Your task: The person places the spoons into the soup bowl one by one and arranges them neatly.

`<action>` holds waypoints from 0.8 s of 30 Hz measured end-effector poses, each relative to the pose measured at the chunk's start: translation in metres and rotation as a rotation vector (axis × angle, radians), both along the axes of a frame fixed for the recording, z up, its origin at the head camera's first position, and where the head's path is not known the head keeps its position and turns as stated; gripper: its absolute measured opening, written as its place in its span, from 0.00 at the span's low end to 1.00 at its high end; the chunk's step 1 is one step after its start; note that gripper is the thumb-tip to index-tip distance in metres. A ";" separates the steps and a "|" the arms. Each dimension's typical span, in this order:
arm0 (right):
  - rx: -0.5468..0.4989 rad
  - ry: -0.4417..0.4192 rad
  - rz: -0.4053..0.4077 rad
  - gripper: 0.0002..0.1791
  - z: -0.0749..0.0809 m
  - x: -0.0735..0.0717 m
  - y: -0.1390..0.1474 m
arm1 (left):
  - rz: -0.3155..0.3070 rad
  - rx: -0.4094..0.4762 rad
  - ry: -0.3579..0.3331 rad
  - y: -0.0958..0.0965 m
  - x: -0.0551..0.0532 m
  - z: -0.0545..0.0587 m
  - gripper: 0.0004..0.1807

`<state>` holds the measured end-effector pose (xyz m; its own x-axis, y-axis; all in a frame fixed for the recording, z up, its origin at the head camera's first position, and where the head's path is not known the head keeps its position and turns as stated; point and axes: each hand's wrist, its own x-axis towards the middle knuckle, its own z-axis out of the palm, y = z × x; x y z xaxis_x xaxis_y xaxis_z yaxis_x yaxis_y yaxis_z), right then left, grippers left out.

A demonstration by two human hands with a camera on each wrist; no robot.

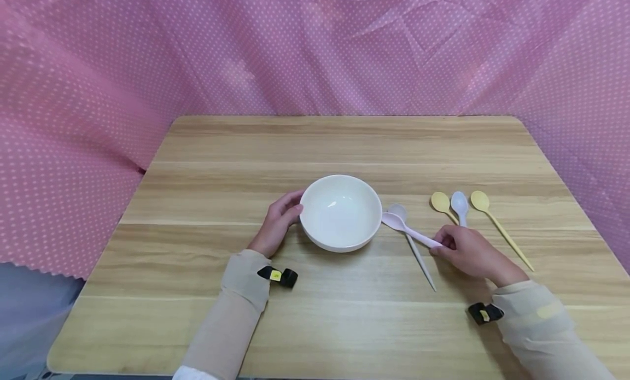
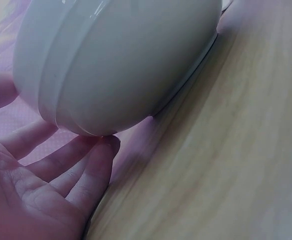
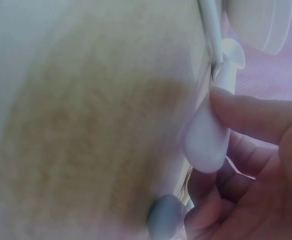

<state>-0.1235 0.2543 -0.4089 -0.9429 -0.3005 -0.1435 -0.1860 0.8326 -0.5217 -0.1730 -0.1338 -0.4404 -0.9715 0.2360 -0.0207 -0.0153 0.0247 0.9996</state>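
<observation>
- Fingers [image 2: 97, 175] of the left hand [image 1: 274, 227] were spread and nearly straight against the outside of the white bowl [image 1: 339, 213], the thumb near its rim; this looked like steadying rather than lifting, since the bowl sat upright on the counter [image 1: 285, 336].
- Right of the bowl, the right hand [image 1: 467, 251] pinched the pale pink spoon [image 1: 417, 237] near its handle's end, thumb against fingers, a hold that seemed to leave the scoop free, pointing at the bowl.
- That scoop was right at the bowl's right side; whether the two touched could not be told.
- Just right of the bowl lay the gray spoon [image 1: 419, 261], crossed by the held one; contact between them was unclear.
- Farther right of the bowl were the shorter-looking yellow spoon [image 1: 441, 202], the pale blue spoon [image 1: 460, 205], both partly hidden by the right hand, and the outer yellow spoon [image 1: 499, 227], handles toward the person, perhaps for easy grasping.
- As the only container in view, the bowl showed no item inside, just a bright reflection.
</observation>
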 end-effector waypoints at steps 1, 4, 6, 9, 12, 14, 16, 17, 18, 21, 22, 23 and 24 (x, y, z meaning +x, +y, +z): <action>-0.002 0.001 -0.001 0.05 0.000 0.000 0.000 | 0.001 0.004 0.002 0.000 0.000 -0.001 0.22; -0.008 0.004 -0.006 0.05 0.001 0.000 -0.001 | 0.004 0.014 0.008 0.000 0.000 -0.002 0.22; -0.010 0.005 -0.008 0.05 0.002 0.000 -0.002 | 0.003 0.016 0.011 -0.001 -0.001 -0.002 0.22; -0.008 0.006 -0.009 0.04 0.003 -0.001 -0.002 | 0.004 0.012 0.003 -0.001 -0.001 -0.002 0.22; -0.005 -0.012 -0.017 0.04 0.005 -0.002 -0.001 | 0.004 0.002 -0.006 0.000 -0.001 -0.002 0.22; -0.010 -0.031 -0.023 0.05 0.005 -0.003 -0.001 | 0.005 0.002 -0.005 0.000 -0.001 -0.002 0.22; -0.015 -0.048 -0.030 0.05 0.006 -0.003 -0.001 | 0.006 0.001 -0.001 -0.001 -0.001 -0.002 0.22; -0.020 -0.053 -0.032 0.05 0.006 -0.004 -0.002 | 0.005 0.000 0.003 -0.001 -0.001 -0.002 0.22; -0.025 -0.056 -0.033 0.06 0.006 -0.004 -0.002 | 0.005 0.004 0.005 -0.001 -0.001 -0.002 0.23; -0.036 -0.051 -0.038 0.07 0.007 -0.004 -0.003 | 0.009 0.001 0.004 -0.001 -0.001 -0.001 0.22; -0.041 -0.048 -0.040 0.07 0.007 -0.004 -0.003 | 0.010 0.001 0.003 -0.001 -0.001 -0.002 0.22; -0.047 -0.047 -0.043 0.07 0.007 -0.003 -0.003 | 0.011 0.000 0.002 -0.001 -0.001 -0.002 0.22; -0.051 -0.047 -0.046 0.07 0.007 -0.003 -0.003 | 0.011 0.000 0.000 -0.001 -0.001 -0.002 0.22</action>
